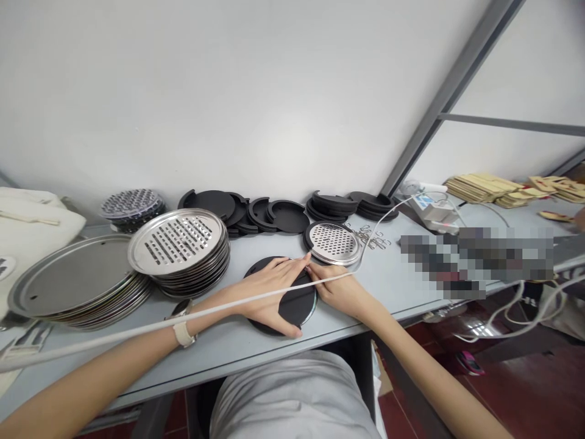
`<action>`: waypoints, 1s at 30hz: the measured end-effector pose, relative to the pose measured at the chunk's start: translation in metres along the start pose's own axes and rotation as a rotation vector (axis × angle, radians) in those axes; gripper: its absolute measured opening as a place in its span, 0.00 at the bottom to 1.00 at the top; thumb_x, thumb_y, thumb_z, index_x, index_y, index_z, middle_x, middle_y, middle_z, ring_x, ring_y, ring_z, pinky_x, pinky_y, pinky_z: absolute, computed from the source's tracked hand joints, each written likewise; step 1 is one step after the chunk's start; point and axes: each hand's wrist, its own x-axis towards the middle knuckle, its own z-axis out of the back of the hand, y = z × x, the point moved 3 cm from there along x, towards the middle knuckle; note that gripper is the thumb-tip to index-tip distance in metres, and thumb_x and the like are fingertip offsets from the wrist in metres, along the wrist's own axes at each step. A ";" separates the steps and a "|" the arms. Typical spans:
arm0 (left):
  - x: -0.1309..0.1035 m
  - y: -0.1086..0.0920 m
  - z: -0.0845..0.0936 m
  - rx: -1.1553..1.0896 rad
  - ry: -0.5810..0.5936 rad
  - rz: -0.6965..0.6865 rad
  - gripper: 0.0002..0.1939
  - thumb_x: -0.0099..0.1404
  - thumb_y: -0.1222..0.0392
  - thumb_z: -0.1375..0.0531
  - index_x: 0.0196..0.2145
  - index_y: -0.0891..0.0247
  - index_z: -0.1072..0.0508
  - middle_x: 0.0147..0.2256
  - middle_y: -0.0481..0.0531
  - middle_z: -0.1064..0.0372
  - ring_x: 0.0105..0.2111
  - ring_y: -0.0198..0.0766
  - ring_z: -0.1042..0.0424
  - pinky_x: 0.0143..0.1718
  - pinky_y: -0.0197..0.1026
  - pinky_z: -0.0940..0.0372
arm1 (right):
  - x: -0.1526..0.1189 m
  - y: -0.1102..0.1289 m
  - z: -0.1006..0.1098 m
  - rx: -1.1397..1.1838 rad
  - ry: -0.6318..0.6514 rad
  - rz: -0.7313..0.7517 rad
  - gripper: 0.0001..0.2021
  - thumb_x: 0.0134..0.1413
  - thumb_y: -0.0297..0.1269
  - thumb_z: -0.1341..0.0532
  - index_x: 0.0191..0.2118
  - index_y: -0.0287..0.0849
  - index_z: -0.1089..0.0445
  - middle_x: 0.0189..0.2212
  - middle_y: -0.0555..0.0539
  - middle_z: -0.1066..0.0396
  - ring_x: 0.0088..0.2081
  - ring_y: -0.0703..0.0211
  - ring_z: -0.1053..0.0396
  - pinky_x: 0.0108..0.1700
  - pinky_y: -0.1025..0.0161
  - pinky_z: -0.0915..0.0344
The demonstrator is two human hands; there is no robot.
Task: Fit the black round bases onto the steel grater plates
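A black round disc (297,303) lies near the table's front edge. My left hand (269,292) rests flat on it, fingers spread, the thumb toward the front rim. At the disc's right rim, my right hand (338,291) has its fingers pinched together; whatever they hold is too small to make out. Just behind the hands sits a round metal grater plate (333,242) in a black holder. Small metal hooks (372,238) are scattered to its right. A white cable (228,306) passes across the view in front of both forearms.
On the left stand stacks of slotted metal plates (180,244), plain round trays (77,274) and dark graters (132,204). Black holders (287,216) line the wall. A white box (434,210) and yellowish pieces (484,186) are on the right, beyond a grey post (439,103).
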 end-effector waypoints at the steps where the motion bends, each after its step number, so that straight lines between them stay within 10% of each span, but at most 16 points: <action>1: 0.000 0.000 0.000 -0.004 -0.003 0.005 0.64 0.50 0.37 0.35 0.67 0.73 0.68 0.66 0.70 0.60 0.64 0.59 0.55 0.63 0.55 0.56 | 0.000 0.000 0.000 0.004 -0.005 0.001 0.16 0.65 0.31 0.54 0.45 0.34 0.30 0.35 0.39 0.24 0.34 0.54 0.27 0.37 0.63 0.39; 30: 0.001 0.007 -0.008 -0.007 -0.008 0.048 0.63 0.48 0.36 0.35 0.67 0.70 0.64 0.65 0.68 0.56 0.62 0.58 0.50 0.62 0.55 0.56 | -0.005 0.010 -0.002 -0.128 -0.062 -0.088 0.14 0.62 0.30 0.51 0.39 0.34 0.28 0.29 0.40 0.24 0.27 0.56 0.29 0.30 0.63 0.45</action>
